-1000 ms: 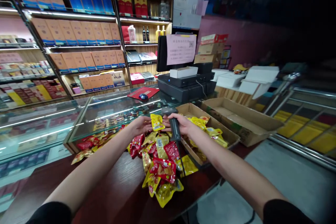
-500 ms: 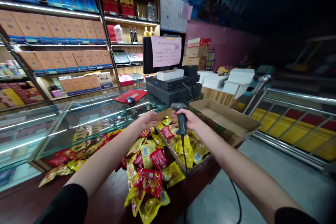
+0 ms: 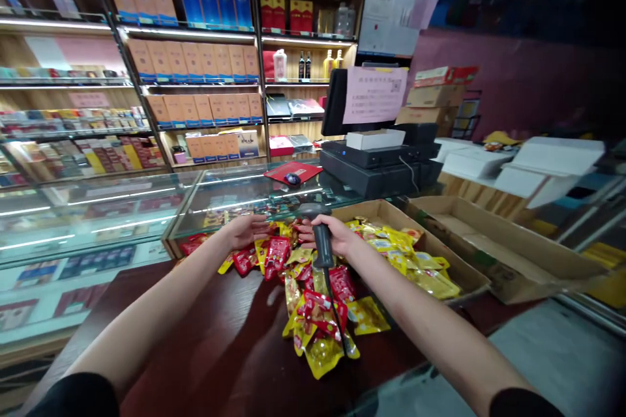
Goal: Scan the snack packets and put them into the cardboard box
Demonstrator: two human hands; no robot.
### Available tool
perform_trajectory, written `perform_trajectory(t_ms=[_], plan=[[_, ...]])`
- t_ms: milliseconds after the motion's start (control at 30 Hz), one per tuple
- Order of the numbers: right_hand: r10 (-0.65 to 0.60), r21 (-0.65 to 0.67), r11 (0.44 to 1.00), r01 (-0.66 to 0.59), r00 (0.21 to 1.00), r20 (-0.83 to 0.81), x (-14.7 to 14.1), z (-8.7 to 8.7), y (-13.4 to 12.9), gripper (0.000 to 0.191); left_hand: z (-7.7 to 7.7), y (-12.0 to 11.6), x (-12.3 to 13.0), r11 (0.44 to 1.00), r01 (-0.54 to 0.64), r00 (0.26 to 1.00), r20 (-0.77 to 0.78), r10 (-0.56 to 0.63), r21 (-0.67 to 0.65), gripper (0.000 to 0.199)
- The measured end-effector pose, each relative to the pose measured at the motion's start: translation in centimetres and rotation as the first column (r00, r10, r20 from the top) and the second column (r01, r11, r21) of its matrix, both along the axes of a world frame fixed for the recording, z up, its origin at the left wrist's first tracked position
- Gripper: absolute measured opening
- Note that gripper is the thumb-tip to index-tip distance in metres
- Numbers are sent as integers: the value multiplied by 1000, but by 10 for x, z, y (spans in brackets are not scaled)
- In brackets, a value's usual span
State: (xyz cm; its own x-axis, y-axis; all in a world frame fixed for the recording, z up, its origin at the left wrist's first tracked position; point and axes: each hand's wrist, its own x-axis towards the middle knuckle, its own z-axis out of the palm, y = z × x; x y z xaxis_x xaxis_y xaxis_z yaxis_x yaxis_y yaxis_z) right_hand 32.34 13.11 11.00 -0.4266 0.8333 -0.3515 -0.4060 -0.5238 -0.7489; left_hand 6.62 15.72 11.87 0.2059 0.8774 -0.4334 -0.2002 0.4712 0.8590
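My right hand [image 3: 337, 234] is wrapped round the grip of a dark grey barcode scanner [image 3: 323, 244], whose cable hangs down over the snack packets. To its left, my left hand [image 3: 248, 230] is stretched out with its fingers extended, holding nothing I can see. Red packets [image 3: 276, 254] lie just below and beside the left fingers; whether they touch I cannot tell. A heap of red and yellow snack packets [image 3: 323, 355] spreads across the dark red-brown counter [image 3: 210, 339]. More yellow packets [image 3: 391, 244] fill a cardboard tray [image 3: 469, 277] right of the scanner.
A second cardboard tray [image 3: 528, 273] stands at the right. Behind the packets is a glass display case [image 3: 235, 192] with a red mat [image 3: 306, 172] and a mouse [image 3: 292, 179] on top. A monitor [image 3: 335, 104] and black cash drawer [image 3: 376, 172] stand farther back.
The view has swung left, so the shelves and monitor sit farther right. My left hand has moved left, away from the tray, over the loose packets. The scanner has moved left too, over the heap.
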Motion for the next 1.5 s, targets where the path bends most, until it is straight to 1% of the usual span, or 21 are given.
perform_trajectory(t_ms=[100, 167, 267, 367, 467, 567, 633, 667, 733, 833, 900, 967, 1033, 1100, 1167, 1233, 1300, 1400, 1500], plan=[[46, -77, 996, -47, 999, -17, -35, -7, -4, 23, -7, -18, -39, 996, -66, 997, -32, 68, 52, 20], [51, -119, 992, -53, 999, -17, -56, -14, -7, 22, -16, -28, -63, 991, -108, 990, -79, 114, 78, 25], [82, -158, 984, -85, 996, -26, -84, -24, -11, 22, -35, -40, -91, 980, -155, 975, -137, 172, 128, 32], [118, -171, 978, -117, 993, -7, -107, -34, -17, 20, -59, -47, -107, 972, -192, 966, -150, 212, 138, 34], [125, -168, 979, -119, 992, 28, -126, -48, -20, 16, -85, -51, -106, 965, -252, 957, -130, 260, 74, 36], [87, -149, 986, -70, 990, 114, -143, -64, -20, 9, -106, -52, -93, 955, -295, 950, -111, 292, -13, 33], [80, -145, 988, -56, 983, 166, -151, -75, -20, 3, -115, -51, -81, 956, -294, 955, -43, 293, -18, 28], [83, -148, 987, -56, 981, 177, -154, -79, -20, 1, -119, -50, -74, 956, -293, 956, -21, 292, -7, 28], [78, -156, 986, -51, 981, 175, -159, -85, -22, 1, -126, -47, -64, 945, -325, 944, -42, 326, 31, 35], [32, -162, 987, -8, 989, 144, -162, -89, -28, 4, -137, -43, -52, 897, -428, 889, -129, 440, 115, 48], [4, -156, 988, 14, 994, 109, -162, -90, -33, 8, -145, -44, -49, 869, -463, 860, -148, 488, 173, 50], [-3, -152, 988, 14, 997, 78, -161, -89, -38, 11, -149, -49, -49, 860, -464, 851, -161, 500, 214, 49], [4, -172, 985, 7, 998, 64, -158, -88, -42, 14, -148, -57, -51, 867, -446, 860, -159, 484, 224, 41], [-30, -185, 982, 43, 997, 71, -154, -87, -44, 16, -141, -68, -57, 879, -432, 874, -146, 463, 204, 29], [-115, -156, 980, 125, 991, 73, -150, -84, -45, 17, -130, -78, -64, 894, -413, 890, -128, 437, 177, 21], [-179, -128, 974, 185, 982, 58, -145, -82, -46, 17, -121, -86, -72, 914, -376, 912, -111, 394, 153, 21], [-175, -148, 972, 181, 983, 53, -141, -80, -47, 16, -117, -91, -78, 934, -328, 936, -81, 341, 145, 22], [-170, -159, 971, 178, 984, 62, -136, -78, -49, 13, -121, -92, -83, 944, -279, 956, -44, 291, 179, 24], [-219, -130, 966, 223, 975, 48, -132, -78, -52, 13, -127, -89, -82, 932, -248, 963, -36, 267, 263, 26]])
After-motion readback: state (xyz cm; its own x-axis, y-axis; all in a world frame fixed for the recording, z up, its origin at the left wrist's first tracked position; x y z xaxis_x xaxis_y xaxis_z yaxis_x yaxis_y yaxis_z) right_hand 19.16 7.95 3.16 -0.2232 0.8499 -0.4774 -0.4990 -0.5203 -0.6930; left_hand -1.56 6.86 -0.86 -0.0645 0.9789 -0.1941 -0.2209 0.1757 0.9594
